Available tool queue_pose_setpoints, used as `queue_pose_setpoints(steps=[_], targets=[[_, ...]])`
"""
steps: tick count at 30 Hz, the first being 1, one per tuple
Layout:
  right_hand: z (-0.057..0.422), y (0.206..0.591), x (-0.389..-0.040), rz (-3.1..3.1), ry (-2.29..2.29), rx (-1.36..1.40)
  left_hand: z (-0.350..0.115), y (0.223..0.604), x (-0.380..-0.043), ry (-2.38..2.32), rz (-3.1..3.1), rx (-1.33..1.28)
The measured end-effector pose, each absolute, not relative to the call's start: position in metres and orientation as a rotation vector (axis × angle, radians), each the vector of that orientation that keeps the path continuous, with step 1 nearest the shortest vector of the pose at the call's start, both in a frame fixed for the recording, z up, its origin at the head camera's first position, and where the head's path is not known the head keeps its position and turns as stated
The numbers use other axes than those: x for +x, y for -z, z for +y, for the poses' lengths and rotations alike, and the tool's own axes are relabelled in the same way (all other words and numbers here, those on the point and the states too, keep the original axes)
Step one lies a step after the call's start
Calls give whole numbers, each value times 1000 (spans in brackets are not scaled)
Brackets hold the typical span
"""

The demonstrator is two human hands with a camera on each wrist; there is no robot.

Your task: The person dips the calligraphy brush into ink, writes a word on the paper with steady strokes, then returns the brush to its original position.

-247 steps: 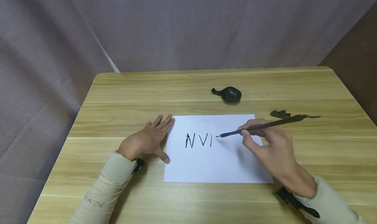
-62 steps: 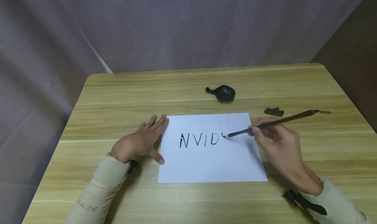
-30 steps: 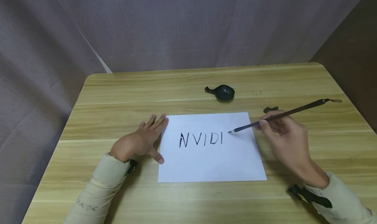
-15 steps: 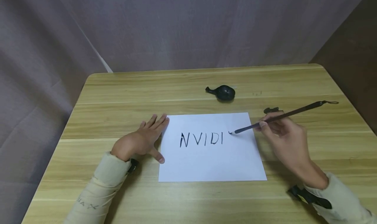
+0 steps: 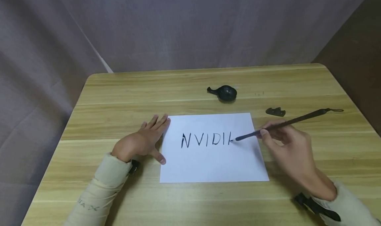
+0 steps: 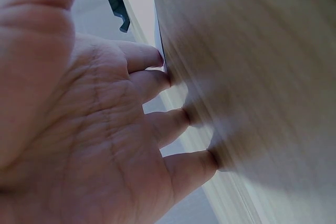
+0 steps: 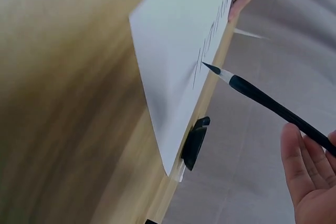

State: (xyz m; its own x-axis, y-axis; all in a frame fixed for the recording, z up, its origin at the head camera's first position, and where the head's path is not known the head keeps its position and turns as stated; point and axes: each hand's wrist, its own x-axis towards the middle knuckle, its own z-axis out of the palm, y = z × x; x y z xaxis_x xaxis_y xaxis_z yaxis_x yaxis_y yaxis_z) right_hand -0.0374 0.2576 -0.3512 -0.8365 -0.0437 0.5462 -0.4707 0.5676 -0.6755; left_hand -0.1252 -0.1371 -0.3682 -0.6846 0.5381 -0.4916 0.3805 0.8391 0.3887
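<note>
A white sheet of paper (image 5: 208,166) lies on the table with brushed black letters (image 5: 199,140) reading NVIDI, followed by a partly drawn mark. My left hand (image 5: 140,143) spreads its fingers at the sheet's left edge, the thumb apart lower down; in the left wrist view its fingertips (image 6: 195,169) touch the surface. My right hand (image 5: 287,148) pinches a dark writing brush (image 5: 303,118) between thumb and fingers, slanted, its looped end up to the right. The brush tip sits at the last mark; the right wrist view shows its dark bristles (image 7: 212,68) at the paper.
Behind the paper stands a small black round vessel-like thing (image 5: 227,93) with a neck pointing left. A flat dark piece with a wavy edge (image 5: 275,112) lies beyond the right hand. The wooden table (image 5: 119,97) ends at a grey curtain (image 5: 190,31).
The lettering has grown from NVI to NVIDI plus a further mark. My right hand has shifted right along the line with the brush. The left hand stays at the paper's edge.
</note>
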Motion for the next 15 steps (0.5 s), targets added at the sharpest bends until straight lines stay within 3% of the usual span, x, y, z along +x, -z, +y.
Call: queue_pose_setpoints(steps=[15], targets=[[261, 353, -55, -2336, -1216, 322, -139, 370, -125, -344, 2409, 673]])
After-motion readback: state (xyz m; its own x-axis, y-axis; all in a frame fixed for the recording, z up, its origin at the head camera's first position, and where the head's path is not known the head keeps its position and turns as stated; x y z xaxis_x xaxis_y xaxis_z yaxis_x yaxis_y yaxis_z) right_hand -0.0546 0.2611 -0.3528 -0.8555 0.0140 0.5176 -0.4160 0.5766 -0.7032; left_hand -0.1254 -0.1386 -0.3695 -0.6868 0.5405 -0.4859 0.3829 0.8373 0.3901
